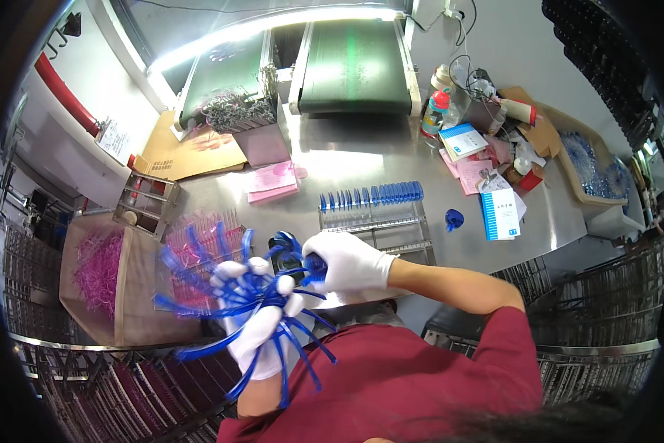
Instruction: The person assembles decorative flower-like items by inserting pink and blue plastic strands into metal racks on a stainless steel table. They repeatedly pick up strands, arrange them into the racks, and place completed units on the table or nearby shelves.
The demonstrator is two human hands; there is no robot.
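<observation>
White gloves cover both my hands. My left hand is closed around a bunch of long, slim blue plastic strips that fan out in all directions. My right hand is closed just beside it, with a dark blue piece showing at its fingertips; its exact kind is hidden by the glove. A dark round object sits between the hands, partly covered. Beyond my right hand lies a metal rack with a row of blue plastic pieces standing along its far side.
Pink plastic pieces lie left of my hands, beside a bin of pink strands. Two green conveyor belts end at the back. A small blue bundle, booklets, a bottle and a bin stand right.
</observation>
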